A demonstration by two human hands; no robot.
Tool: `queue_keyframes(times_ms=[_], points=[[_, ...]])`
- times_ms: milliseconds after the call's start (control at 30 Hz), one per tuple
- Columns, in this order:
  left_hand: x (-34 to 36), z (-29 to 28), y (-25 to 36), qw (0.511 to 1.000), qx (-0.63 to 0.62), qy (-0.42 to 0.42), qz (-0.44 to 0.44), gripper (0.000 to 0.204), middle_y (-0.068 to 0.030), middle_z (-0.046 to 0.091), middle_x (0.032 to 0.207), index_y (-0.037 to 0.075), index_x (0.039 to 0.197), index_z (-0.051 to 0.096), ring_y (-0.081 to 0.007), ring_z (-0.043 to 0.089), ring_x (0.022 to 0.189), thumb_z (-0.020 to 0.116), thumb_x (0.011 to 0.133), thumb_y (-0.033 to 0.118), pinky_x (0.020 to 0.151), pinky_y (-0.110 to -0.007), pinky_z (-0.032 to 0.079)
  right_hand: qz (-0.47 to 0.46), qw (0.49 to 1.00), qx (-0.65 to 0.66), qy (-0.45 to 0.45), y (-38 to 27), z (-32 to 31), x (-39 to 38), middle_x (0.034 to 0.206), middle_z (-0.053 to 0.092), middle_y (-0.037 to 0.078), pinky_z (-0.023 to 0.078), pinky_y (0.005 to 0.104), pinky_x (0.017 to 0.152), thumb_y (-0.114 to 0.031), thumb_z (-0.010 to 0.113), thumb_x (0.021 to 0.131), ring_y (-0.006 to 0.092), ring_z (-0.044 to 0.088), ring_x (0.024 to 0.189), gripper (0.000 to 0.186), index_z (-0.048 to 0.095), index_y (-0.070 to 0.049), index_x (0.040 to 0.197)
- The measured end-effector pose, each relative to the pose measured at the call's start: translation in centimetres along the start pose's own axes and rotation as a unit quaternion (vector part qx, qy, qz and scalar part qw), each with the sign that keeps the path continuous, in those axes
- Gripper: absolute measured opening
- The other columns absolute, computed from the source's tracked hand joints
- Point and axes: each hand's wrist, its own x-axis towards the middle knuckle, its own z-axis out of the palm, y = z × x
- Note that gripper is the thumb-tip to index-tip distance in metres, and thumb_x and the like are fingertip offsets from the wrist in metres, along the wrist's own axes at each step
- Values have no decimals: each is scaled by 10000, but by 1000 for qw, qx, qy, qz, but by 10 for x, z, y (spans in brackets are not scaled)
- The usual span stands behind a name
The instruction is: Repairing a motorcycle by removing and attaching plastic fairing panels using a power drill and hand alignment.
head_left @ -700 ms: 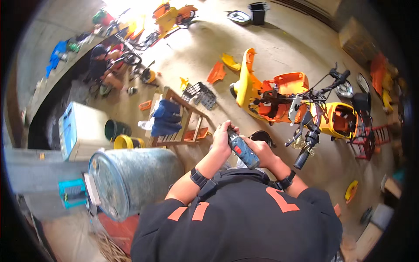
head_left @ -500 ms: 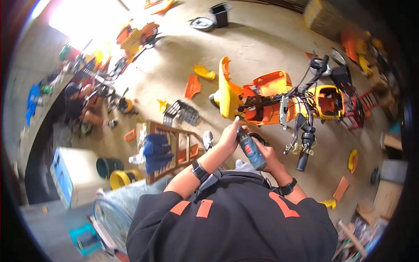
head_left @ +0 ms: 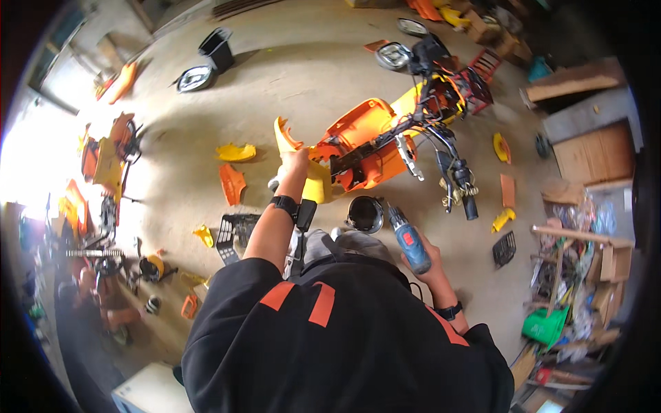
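Observation:
My right hand [head_left: 430,260] is wrapped round a blue cordless drill [head_left: 412,246], its bit pointing away from me. My left arm reaches forward, and my left hand [head_left: 297,160] grips the edge of a yellow body panel [head_left: 317,182] at the left end of a partly stripped motorbike; the fingertips are partly hidden. The motorbike [head_left: 375,162] has orange inner panels and bare cables. Its black handlebar grip [head_left: 470,207] lies toward the right. Just in front of my legs is a round black bowl-like part [head_left: 365,214] on the floor.
Loose yellow [head_left: 236,152] and orange [head_left: 232,184] panels and a black crate [head_left: 234,237] lie to the left. A black bin [head_left: 217,51] stands far left. Scrap wood, cardboard and a green container [head_left: 546,326] crowd the right. Another person [head_left: 89,303] sits at lower left.
My left hand has left the drill and reached out to the yellow panel. The drill has moved right and nearer me in my right hand. The view has swung to the right.

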Motion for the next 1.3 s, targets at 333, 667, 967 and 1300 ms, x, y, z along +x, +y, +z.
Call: queue_keyframes(times_ms=[333,667,967,1300], points=[[24,17,-4,985,-136,-83,-69,442,-37,565,1241,141,1371,439,-171,534,1122,513,937,94,960,-329,438,69,996,-35,42,-5,8,-28,1072,661,182,533,376,802,-176,767,709,344,665,936,700,476,-73,1338],[-2,-5,18,991,-129,-2,-41,575,-66,515,1341,68,1383,430,-190,502,1206,530,831,-61,1024,-311,385,3,999,18,40,11,-9,39,1125,644,182,514,361,845,-148,756,709,324,650,999,697,472,-62,1340],[-51,-66,133,979,-169,-104,38,364,-147,590,981,-29,1082,513,-239,625,798,380,761,-139,678,-372,531,24,997,73,0,34,-15,69,1192,619,171,491,339,897,-86,733,731,273,637,1066,675,459,-26,1345],[-70,-134,300,988,-69,-64,122,255,-145,580,863,-73,971,558,-298,608,719,438,747,-86,638,-440,540,-55,994,83,45,40,-12,95,1018,672,170,538,364,772,-110,749,705,328,676,910,704,455,-59,1342]])
